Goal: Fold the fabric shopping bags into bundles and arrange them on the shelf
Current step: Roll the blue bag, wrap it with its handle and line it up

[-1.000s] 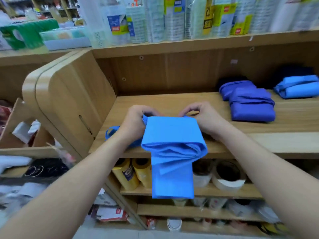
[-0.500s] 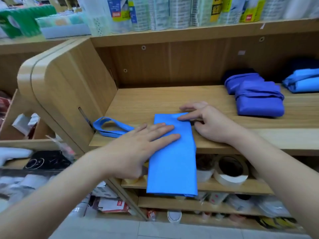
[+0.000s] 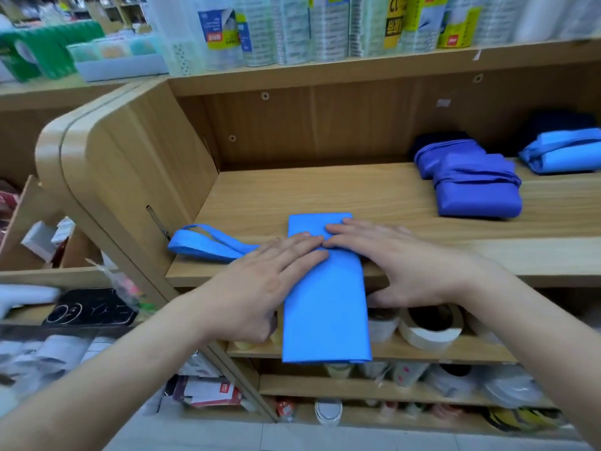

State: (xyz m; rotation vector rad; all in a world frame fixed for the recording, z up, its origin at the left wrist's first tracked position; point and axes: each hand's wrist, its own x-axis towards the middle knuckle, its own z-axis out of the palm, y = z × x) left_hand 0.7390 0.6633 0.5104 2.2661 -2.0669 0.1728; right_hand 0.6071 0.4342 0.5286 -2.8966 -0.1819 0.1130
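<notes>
My left hand (image 3: 260, 281) lies flat on the folded light blue bag (image 3: 325, 307) in the middle of the frame, fingers straight and close together, pressing the fabric down against the wooden shelf (image 3: 357, 196). My right hand (image 3: 403, 265) comes in from the right with its fingers straight too, their tips resting on the bag's upper part and meeting the tips of my left fingers; neither hand curls round anything. The bag is a long narrow strip: its upper end lies on the shelf board, and its lower end hangs over the front edge, in front of the shelf below. Its handle loop (image 3: 201, 244) trails out to the left on the board, near the side panel. At the right of the frame, well apart from my hands, a darker blue bundle (image 3: 471, 187) sits on the same shelf, and a light blue bundle (image 3: 566, 151) lies beyond it at the right edge. A roll of pale tape (image 3: 429, 327) stands on the lower shelf under my right wrist. Wrapped packages (image 3: 325, 27) line the top of the frame, blurred.
</notes>
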